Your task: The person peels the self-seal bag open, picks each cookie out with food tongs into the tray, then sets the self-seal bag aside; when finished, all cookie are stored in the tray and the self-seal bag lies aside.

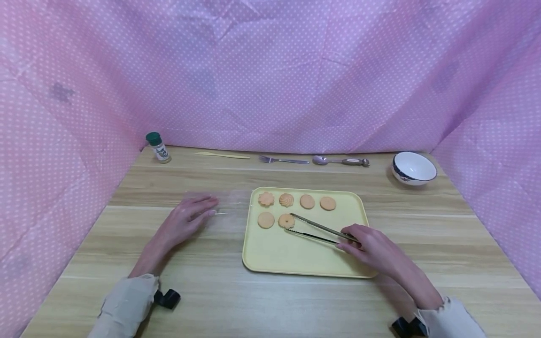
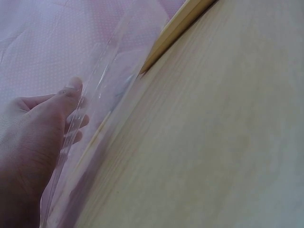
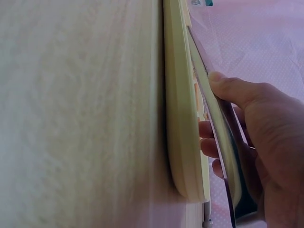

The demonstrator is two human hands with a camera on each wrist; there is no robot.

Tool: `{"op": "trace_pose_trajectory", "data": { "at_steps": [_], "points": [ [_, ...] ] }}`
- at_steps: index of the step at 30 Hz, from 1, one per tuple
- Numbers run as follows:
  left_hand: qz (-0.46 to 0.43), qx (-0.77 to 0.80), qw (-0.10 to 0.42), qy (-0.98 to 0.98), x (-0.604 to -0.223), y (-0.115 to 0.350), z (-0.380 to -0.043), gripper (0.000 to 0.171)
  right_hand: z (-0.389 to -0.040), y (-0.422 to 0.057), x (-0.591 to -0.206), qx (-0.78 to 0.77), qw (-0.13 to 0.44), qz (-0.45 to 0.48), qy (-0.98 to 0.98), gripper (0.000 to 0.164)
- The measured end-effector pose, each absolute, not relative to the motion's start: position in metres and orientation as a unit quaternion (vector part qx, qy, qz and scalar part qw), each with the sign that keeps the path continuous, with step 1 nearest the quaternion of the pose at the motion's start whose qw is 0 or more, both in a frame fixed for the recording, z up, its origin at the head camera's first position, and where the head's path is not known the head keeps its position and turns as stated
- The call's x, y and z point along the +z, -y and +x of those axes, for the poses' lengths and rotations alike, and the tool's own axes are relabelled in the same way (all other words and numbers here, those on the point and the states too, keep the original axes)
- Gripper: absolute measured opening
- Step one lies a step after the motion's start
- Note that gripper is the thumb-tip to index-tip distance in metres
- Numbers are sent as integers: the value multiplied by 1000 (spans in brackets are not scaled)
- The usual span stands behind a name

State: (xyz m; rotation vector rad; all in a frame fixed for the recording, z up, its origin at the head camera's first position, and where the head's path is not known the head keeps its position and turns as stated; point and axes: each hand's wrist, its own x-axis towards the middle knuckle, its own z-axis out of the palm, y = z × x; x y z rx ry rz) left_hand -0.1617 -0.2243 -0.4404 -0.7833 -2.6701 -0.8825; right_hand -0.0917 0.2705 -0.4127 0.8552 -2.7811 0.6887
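Observation:
Metal tongs (image 1: 322, 226) are gripped in my right hand (image 1: 374, 249) over the right part of the pale yellow tray (image 1: 291, 258). Their parted tips stand at either side of a scalloped cookie (image 1: 282, 218) with a small hole. Left of that cookie lies a plain round cookie (image 1: 266, 220). A flower-shaped cookie (image 1: 266, 199), a swirled cookie (image 1: 286, 200) and two more round cookies (image 1: 307, 202) form the back row. My left hand (image 1: 190, 218) pinches the edge of a clear plastic bag (image 2: 107, 61) between thumb and fingers, left of the tray.
Along the table's back edge lie a thin pale wooden stick (image 1: 221, 155), a fork (image 1: 283, 160) and a spoon (image 1: 334, 161). A green-capped shaker (image 1: 158, 148) stands at the back left. At the back right is a white bowl (image 1: 414, 167). Pink dotted cloth (image 1: 270, 75) hangs behind and beside the table.

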Motion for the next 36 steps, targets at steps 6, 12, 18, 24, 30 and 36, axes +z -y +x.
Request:
{"op": "trace_pose_trajectory", "data": {
  "at_steps": [6,12,18,24,30,36],
  "points": [
    [-269,-299,111,909,-440,225,-162,34,-91,-273,-412,255,85,281,921,25],
    [-266,-297,108,911,-439,225,-161,34,-92,-277,-413,283,123,294,904,27],
    [-263,-292,101,914,-437,227,-161,35,-91,-284,-415,302,166,297,891,34],
    [-259,-286,99,917,-437,231,-162,35,-85,-295,-418,307,201,251,896,38],
    [-271,-284,115,913,-437,237,-162,33,-77,-304,-418,306,218,184,908,34],
    [-274,-282,113,912,-437,241,-162,32,-73,-313,-418,327,215,119,912,27]
  ]
}}
